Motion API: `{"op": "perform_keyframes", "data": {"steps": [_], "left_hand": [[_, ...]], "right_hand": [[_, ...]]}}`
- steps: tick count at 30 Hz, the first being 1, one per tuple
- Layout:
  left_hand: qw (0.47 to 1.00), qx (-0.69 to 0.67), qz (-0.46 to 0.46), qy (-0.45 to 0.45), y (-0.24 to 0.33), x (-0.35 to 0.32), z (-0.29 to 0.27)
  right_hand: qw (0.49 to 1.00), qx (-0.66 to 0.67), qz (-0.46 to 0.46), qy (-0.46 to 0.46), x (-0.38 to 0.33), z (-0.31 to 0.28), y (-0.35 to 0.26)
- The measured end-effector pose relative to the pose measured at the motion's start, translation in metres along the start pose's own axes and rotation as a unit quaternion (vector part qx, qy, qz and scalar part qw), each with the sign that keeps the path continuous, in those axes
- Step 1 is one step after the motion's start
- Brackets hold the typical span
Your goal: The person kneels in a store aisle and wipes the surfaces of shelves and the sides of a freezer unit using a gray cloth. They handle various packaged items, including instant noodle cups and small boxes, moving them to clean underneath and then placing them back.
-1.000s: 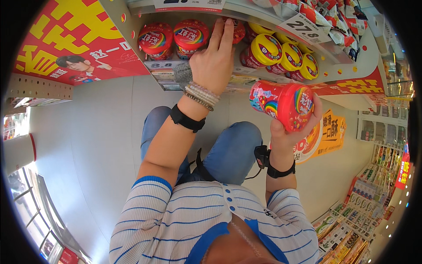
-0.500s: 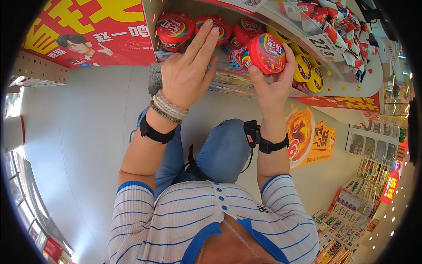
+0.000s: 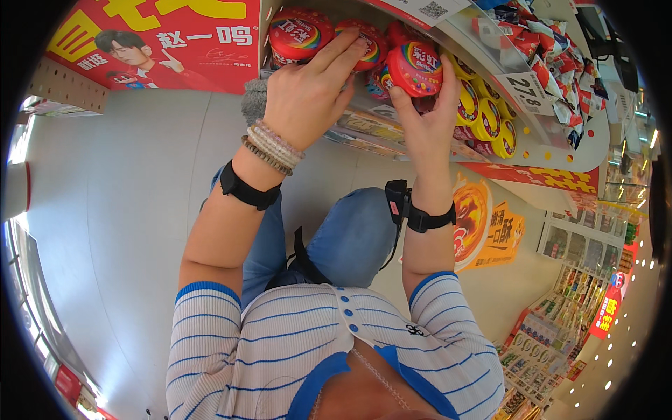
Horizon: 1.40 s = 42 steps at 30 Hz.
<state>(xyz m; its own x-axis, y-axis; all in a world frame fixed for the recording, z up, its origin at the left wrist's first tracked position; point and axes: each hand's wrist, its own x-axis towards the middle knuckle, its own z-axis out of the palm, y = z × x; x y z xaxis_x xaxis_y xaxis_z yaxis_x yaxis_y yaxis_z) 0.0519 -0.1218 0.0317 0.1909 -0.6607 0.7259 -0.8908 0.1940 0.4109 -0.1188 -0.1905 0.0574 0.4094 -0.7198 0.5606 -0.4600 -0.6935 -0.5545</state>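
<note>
My right hand (image 3: 428, 129) grips a round red candy tub (image 3: 414, 68) with a rainbow on its lid, thumb at the near side and fingers around the right. The tub is tilted with its lid toward me, at the shelf's front. My left hand (image 3: 304, 98) lies with stretched fingers across the lid of a second red tub (image 3: 372, 50), which stands on the shelf. Another red tub (image 3: 301, 33) stands left of it, at the shelf's end. Part of one more red tub (image 3: 400, 32) shows behind the held one.
Yellow-lidded tubs (image 3: 486, 115) are stacked on their sides to the right. Above them a clear-fronted bin holds small wrapped packets (image 3: 553, 63), with a price card (image 3: 526, 92) on its front. A red poster panel (image 3: 203, 59) closes the shelf's left side.
My right hand has moved the held tub left along the shelf, closer to the other red tubs. My left hand stays on the second tub's lid. The view has shifted slightly.
</note>
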Motion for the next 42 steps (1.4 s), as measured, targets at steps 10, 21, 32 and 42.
{"op": "perform_keyframes", "data": {"steps": [10,21,32,42], "left_hand": [[1.000,-0.004,-0.014,-0.009,0.000,-0.002,-0.001],[1.000,-0.015,0.012,-0.002,-0.005,-0.003,0.000],[1.000,-0.005,0.006,-0.005,-0.005,-0.004,-0.001],[0.996,-0.014,0.077,0.048,0.001,-0.009,-0.016]], "right_hand": [[0.992,0.080,0.063,-0.079,-0.001,-0.001,0.018],[0.995,0.000,0.042,-0.091,-0.004,-0.005,0.005],[0.998,-0.027,0.001,-0.060,-0.008,-0.005,0.000],[0.995,-0.037,-0.023,0.089,-0.023,-0.017,-0.035]]}}
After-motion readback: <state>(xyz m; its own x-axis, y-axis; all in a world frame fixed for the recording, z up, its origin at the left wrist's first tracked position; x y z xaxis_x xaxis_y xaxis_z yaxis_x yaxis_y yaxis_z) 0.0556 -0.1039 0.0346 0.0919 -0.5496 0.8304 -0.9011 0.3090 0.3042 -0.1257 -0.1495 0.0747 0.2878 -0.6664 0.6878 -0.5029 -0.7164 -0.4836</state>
